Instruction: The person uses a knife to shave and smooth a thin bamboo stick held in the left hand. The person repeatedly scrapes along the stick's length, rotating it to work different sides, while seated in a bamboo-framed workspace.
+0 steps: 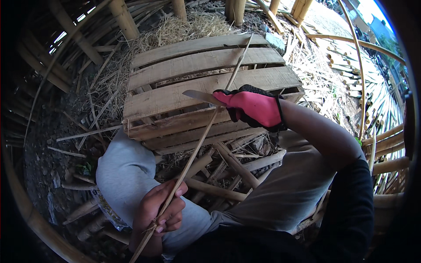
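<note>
A long thin bamboo strip [198, 147] runs slantwise from below my left hand up across the wooden crate [175, 96]. Bare, my left hand [163, 208] is wrapped round its lower part, above my thigh. My right hand [253, 106], in a pink and black glove, is closed round the handle of a knife, which the glove hides. The knife's broad blade [199, 95] points left and lies against the strip over the crate's near edge. Whether the gloved fingers also touch the strip I cannot tell.
Straw [188, 27] is heaped behind the crate. Upright bamboo posts [123, 19] stand at the back. Cut bamboo pieces [215, 189] litter the ground between my legs, and many bamboo poles [381, 98] lie in sunlight at the right. A curved pole [39, 223] borders the lower left.
</note>
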The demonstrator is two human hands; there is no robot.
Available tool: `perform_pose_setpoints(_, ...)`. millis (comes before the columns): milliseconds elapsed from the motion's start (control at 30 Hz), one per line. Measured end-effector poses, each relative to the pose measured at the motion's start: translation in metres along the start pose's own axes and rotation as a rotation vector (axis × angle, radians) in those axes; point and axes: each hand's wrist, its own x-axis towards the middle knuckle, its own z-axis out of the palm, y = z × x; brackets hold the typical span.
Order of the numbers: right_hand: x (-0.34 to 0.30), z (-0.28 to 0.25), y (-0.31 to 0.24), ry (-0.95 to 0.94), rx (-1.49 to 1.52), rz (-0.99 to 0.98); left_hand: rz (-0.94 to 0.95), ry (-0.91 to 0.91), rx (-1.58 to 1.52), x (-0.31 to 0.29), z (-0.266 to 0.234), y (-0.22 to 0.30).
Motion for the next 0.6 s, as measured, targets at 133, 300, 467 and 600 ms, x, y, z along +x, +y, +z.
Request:
perform_pose_setpoints(133, 0.013, -0.015, 0.003, 0.099, 0.07, -0.024, 0.023, -0.029, -0.076, -0.004, -0.001, -0.003)
perform_pose_setpoints(300, 0.01, -0.022, 0.005, 0.009, 0.144, 0.058, -0.004, -0.055, -0.074, -0.005, -0.004, 0.0)
perform_pose_setpoints(467, -0.006, 0.001, -0.001, -0.051, 0.054, -0.007, -0.002, -0.058, -0.059, -0.005, -0.005, 0.0)
perform_pose_setpoints(600, 0.002, 0.002, -0.002, -0.008, 0.059, 0.021, 0.009, -0.026, -0.027, -0.005, -0.005, 0.0)
